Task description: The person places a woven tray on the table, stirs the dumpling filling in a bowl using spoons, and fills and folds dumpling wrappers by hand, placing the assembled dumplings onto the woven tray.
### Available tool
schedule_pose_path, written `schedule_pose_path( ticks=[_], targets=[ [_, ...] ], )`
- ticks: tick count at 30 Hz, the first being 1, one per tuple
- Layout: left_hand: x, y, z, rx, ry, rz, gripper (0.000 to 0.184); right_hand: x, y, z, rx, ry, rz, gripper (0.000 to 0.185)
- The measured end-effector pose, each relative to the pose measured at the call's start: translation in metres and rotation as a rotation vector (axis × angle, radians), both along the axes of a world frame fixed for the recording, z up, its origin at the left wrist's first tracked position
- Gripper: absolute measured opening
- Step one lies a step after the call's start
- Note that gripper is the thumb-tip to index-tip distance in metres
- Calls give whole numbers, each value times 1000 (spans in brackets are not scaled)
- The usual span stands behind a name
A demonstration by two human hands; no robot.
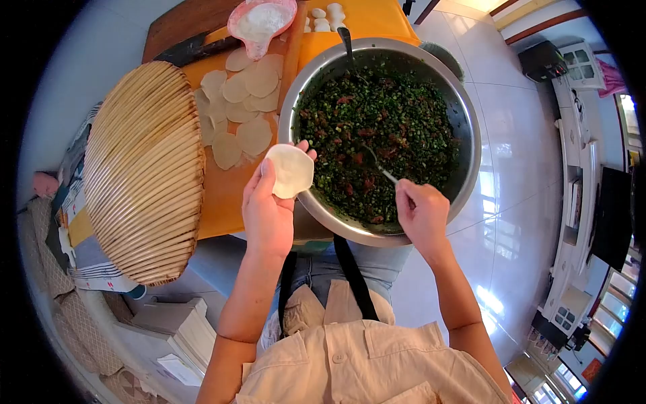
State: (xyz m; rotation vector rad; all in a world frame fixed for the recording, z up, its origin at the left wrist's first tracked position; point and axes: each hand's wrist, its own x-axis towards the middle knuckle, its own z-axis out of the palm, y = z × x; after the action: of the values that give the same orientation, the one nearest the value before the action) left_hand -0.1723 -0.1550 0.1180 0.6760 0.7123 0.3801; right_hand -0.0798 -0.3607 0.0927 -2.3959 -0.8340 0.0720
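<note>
My left hand [269,209] holds a round, pale dumpling wrapper [291,172] on its fingers, with the thumb at its edge. The wrapper is bare on top. Over the near right rim of the bowl, my right hand [424,210] is closed around the handle of a metal spoon [388,175]. The spoon's head is down in the chopped green filling with reddish bits [377,121]. That filling lies in a wide steel bowl [472,145]. A second spoon [346,44] with a dark handle leans on the bowl's far rim.
Left of the bowl, several flat wrappers [254,136] lie on an orange-brown board. A pink dish of white flour [262,23] stands behind them. A round slatted tray [145,172] is at the far left. Small dough pieces [328,17] sit beyond the bowl.
</note>
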Motion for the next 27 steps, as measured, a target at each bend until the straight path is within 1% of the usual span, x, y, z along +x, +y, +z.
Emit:
schedule_pose_path(
  ticks=[1, 2, 5, 6, 12, 15, 16, 19, 23, 25, 26, 27],
  targets=[
    [-2, 0, 0, -5, 17, -6, 37, 0, 0, -1, -75, -21, 61, 3],
    [-5, 0, 1, -12, 35, -13, 37, -2, 2, 1, -72, -29, 83, 7],
    [-10, -3, -3, -24, 57, -19, 37, 1, -6, 21, -27, 242, 130, 5],
    [-11, -3, -6, -25, 57, -19, 36, 1, -8, 20, 59, 377, 74, 6],
    [-10, 1, -9, -33, -1, 28, 36, 7, 4, -3, 114, 727, -12, 13],
    [-13, 4, -9, -50, 16, 90, 36, 22, 0, -2, 225, 904, -73, 16],
    [-13, 6, -9, -33, 24, 105, 35, 28, -2, 9, 184, 915, -92, 18],
    [-17, 11, -6, -12, 48, 130, 35, 45, -16, 40, 198, 914, -133, 18],
    [-11, 9, -3, -27, 68, 110, 35, 52, -34, 97, 147, 764, -122, 18],
    [-8, 8, 3, -42, 81, 91, 35, 52, -37, 137, 168, 774, -174, 17],
    [-6, 7, 6, -42, 75, 85, 36, 46, -31, 155, 232, 679, -267, 19],
    [-4, 6, 10, -35, 80, 80, 37, 50, -41, 157, 315, 631, -206, 21]
  ],
)
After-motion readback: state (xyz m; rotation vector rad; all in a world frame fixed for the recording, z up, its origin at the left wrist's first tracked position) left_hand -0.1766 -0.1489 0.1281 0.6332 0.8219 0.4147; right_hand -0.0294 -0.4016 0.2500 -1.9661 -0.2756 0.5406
